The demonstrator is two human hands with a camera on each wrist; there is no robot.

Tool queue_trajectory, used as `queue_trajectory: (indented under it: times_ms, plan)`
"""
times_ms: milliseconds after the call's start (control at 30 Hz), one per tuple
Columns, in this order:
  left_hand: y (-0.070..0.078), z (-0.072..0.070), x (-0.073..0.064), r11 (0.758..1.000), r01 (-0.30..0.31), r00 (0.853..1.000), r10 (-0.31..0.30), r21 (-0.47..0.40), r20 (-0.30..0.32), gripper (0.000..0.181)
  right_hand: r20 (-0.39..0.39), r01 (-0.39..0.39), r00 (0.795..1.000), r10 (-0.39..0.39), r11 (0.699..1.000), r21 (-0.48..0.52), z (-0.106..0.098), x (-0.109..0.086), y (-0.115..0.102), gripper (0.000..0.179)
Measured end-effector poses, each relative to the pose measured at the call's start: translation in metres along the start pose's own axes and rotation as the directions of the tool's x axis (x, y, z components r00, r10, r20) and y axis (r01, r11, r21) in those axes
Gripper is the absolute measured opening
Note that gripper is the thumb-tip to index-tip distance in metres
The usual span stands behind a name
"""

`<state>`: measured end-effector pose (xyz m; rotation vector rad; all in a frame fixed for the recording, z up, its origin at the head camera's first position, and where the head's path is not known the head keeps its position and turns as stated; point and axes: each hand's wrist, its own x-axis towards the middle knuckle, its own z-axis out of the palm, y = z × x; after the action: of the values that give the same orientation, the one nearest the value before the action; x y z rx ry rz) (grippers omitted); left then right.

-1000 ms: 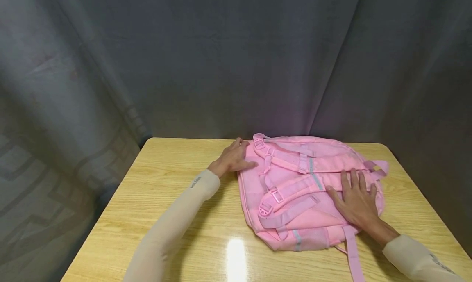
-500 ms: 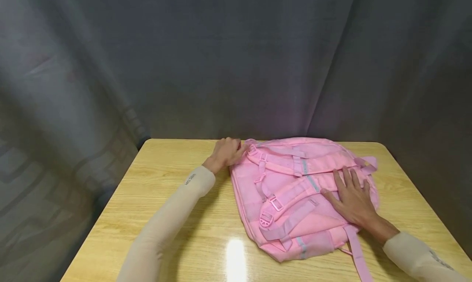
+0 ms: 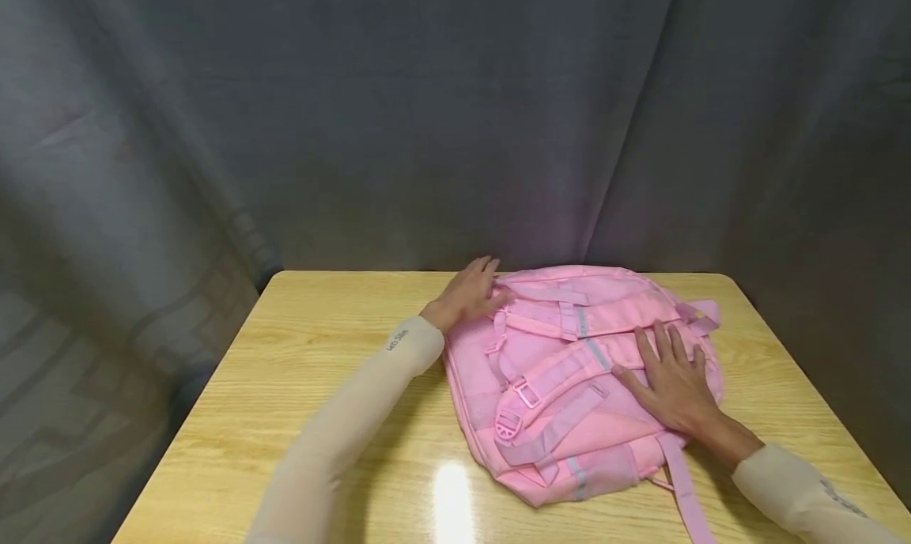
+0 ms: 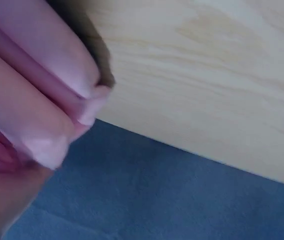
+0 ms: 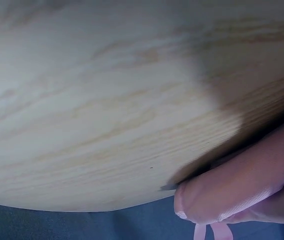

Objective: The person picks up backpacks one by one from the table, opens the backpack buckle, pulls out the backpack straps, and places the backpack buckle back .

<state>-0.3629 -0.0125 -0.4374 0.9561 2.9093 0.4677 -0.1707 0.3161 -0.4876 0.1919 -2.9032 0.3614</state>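
- Pink backpack (image 3: pixel 605 417) is lying flat, straps up, on the bench (image 3: pixel 320 330), spreading btwn & under both hands.
- L hand (image 3: pixel 471 292) is resting at the bag's far L corner. Fingers are lying loose & pointing away from the person, thumb is standing apart toward R hand. Nothing is being gripped as far as the head view is showing; the underside is staying hidden.
- R hand (image 3: pixel 676 382) is lying palm down & released on the bag's R end, fingers fanning out, fingertips touching the near shoulder strap (image 3: pixel 562 370).
- Far shoulder strap (image 3: pixel 626 315) is running just beyond R fingertips, its L end reaching toward L thumb.
- Pink buckle (image 3: pixel 528 393) & round adjuster (image 3: pixel 508 424) are sitting on the near strap's L end, closer to the person than L hand.
- Top loop (image 3: pixel 701 315) is sticking out just past R fingertips.
- Side pocket (image 3: pixel 612 469) w/ a blue-grey band (image 3: pixel 578 477) is facing the person, nearer than either hand.
- Loose webbing (image 3: pixel 685 489) is trailing toward the person from near R wrist.
- Cream sleeves (image 3: pixel 356 402) are covering both forearms up to the wrists, w/ small dark lettering.
- Dark grey curtain (image 3: pixel 427 117) is hanging beyond both hands, behind the bench's far edge.
- Glare patch (image 3: pixel 454 496) is shining on bench, closer to the person than L hand.
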Motion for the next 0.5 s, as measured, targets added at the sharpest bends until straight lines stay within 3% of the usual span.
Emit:
queue_trajectory:
  times_ms: [267, 367, 500]
  plan:
    - [0.006, 0.0035, 0.002, 0.999, 0.012, 0.994, -0.017, 0.047, 0.105, 0.068, -0.027, -0.016, 1.0, 0.016, 1.0, -0.003, 0.0006, -0.0034, -0.0023, 0.081]
    - [0.0083, 0.0036, 0.0023, 0.999, 0.029, 0.991, -0.034, 0.042, 0.132, 0.069, -0.032, -0.1, 0.994, 0.1, 0.995, 0.012, -0.001, -0.0064, -0.004, 0.085]
    - [0.0108, 0.004, 0.0032, 0.998, 0.057, 0.989, -0.062, 0.038, 0.131, 0.068, -0.011, -0.238, 0.971, 0.238, 0.971, 0.017, -0.004, -0.0077, -0.0065, 0.096]
